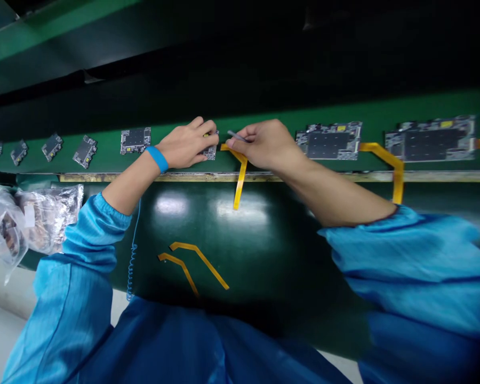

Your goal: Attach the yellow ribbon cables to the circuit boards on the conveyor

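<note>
My left hand (188,143), with a blue wrist strap, is closed over a small circuit board (210,152) on the green conveyor belt (264,125). My right hand (264,144) pinches a thin grey tool (236,135) whose tip points at that board. A yellow flex cable (240,176) runs from the board's right edge down over the belt's rim, passing just below my right fingers. Both forearms come out of blue sleeves.
Several more circuit boards lie along the belt: small ones (86,151) to the left, two larger ones (330,141) with yellow cables (396,170) to the right. Two loose yellow flex cables (196,266) lie on the green mat. Clear plastic bags (32,218) sit at left.
</note>
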`<action>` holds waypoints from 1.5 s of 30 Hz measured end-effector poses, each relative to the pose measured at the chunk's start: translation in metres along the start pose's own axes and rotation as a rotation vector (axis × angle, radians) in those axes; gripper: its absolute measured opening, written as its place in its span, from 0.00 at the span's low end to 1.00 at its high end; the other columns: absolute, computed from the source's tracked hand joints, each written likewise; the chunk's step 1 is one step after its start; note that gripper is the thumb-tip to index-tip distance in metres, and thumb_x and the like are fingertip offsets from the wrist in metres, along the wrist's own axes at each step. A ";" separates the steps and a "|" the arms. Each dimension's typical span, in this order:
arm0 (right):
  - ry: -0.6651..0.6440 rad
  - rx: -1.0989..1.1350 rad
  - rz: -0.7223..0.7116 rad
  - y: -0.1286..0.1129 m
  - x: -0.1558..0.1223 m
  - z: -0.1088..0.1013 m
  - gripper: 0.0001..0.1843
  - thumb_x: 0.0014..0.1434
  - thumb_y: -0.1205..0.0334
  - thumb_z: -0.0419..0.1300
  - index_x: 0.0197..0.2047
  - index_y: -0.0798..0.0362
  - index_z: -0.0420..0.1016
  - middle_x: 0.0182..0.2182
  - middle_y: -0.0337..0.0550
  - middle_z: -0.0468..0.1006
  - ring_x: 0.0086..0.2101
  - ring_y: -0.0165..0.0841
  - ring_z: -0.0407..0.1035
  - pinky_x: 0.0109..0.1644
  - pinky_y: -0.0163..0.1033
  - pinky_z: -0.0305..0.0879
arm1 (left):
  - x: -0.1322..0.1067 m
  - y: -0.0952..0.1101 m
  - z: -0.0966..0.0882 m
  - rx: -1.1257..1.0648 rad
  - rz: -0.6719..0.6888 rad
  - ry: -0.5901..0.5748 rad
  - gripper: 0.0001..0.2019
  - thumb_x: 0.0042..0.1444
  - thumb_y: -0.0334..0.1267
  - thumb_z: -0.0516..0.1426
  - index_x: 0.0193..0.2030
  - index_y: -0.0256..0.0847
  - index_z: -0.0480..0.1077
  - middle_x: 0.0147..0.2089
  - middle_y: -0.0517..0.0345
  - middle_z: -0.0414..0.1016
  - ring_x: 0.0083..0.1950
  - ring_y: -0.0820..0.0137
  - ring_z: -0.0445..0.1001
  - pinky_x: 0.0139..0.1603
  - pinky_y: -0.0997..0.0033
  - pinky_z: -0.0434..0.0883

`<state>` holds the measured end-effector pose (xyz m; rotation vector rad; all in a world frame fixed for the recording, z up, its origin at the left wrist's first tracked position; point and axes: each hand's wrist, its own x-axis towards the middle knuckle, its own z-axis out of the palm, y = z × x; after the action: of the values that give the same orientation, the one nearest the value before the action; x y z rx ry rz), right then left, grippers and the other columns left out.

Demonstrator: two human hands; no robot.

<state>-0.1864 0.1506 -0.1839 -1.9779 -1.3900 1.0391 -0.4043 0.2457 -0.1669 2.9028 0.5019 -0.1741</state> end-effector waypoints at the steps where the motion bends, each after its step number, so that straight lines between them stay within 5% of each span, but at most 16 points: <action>1: -0.001 -0.004 -0.009 0.000 0.000 0.001 0.07 0.65 0.59 0.69 0.36 0.53 0.82 0.35 0.50 0.85 0.36 0.40 0.73 0.41 0.44 0.67 | 0.000 0.001 0.002 -0.004 -0.006 0.006 0.25 0.72 0.53 0.61 0.70 0.47 0.71 0.70 0.39 0.69 0.70 0.41 0.67 0.58 0.44 0.75; 16: 0.112 -0.132 0.014 0.001 -0.012 -0.002 0.06 0.63 0.60 0.69 0.35 0.51 0.82 0.31 0.47 0.84 0.34 0.40 0.74 0.40 0.45 0.67 | 0.013 0.010 0.007 -0.019 0.012 0.013 0.25 0.73 0.53 0.59 0.71 0.47 0.71 0.71 0.40 0.69 0.74 0.40 0.64 0.61 0.42 0.75; 36: 0.087 -0.153 -0.010 0.014 -0.010 -0.020 0.06 0.65 0.62 0.69 0.38 0.55 0.85 0.34 0.50 0.85 0.35 0.40 0.74 0.42 0.45 0.68 | 0.029 0.020 0.013 0.002 0.036 0.051 0.23 0.73 0.45 0.58 0.70 0.42 0.71 0.74 0.37 0.68 0.73 0.42 0.67 0.64 0.43 0.74; 41: 0.073 -0.173 0.008 0.007 -0.011 -0.026 0.05 0.65 0.64 0.69 0.36 0.55 0.83 0.32 0.46 0.83 0.34 0.38 0.72 0.43 0.44 0.66 | 0.022 0.034 0.020 0.021 0.039 0.113 0.22 0.76 0.45 0.52 0.70 0.39 0.72 0.73 0.37 0.71 0.72 0.44 0.70 0.69 0.43 0.71; 45: 0.079 -0.130 -0.029 0.017 -0.008 -0.029 0.07 0.63 0.64 0.70 0.32 0.51 0.81 0.29 0.45 0.80 0.35 0.40 0.73 0.45 0.46 0.67 | 0.016 0.054 0.026 0.065 -0.008 0.101 0.29 0.78 0.53 0.51 0.79 0.43 0.65 0.80 0.35 0.65 0.80 0.38 0.62 0.71 0.37 0.67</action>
<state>-0.1552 0.1379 -0.1774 -2.0612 -1.4717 0.8679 -0.3731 0.1953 -0.1852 2.9851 0.5341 -0.0464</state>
